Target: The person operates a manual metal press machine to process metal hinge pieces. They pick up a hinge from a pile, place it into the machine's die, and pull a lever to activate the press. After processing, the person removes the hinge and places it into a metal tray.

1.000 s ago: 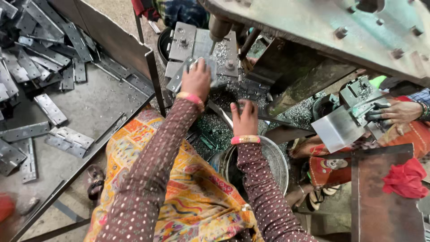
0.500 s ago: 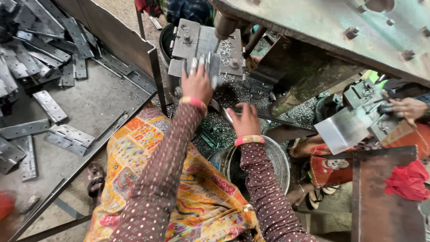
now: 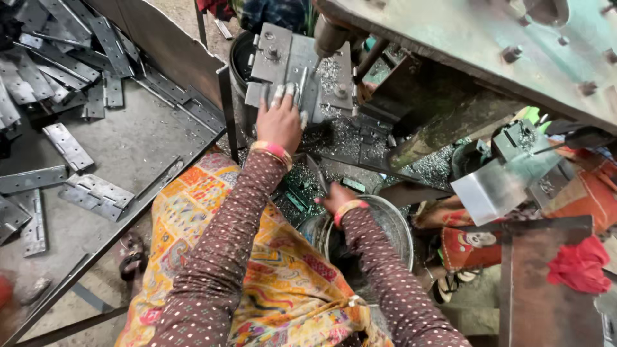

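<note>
Head view: hinge plates (image 3: 71, 146) lie scattered on the tray (image 3: 138, 138) at far left. The left hand (image 3: 280, 121) presses flat, fingers spread, on the plate (image 3: 302, 83) on the press bed. The right hand (image 3: 332, 196) pinches a strip (image 3: 317, 173) above the bucket (image 3: 392, 225). A red rag (image 3: 578, 266) lies at right.

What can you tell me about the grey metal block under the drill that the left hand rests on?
The metal block is a grey, dull steel jig made of flat plates held by bolts. It sits level under the drill bit, strewn with bright metal shavings. The left hand presses on its near edge, fingers spread on top.
</note>
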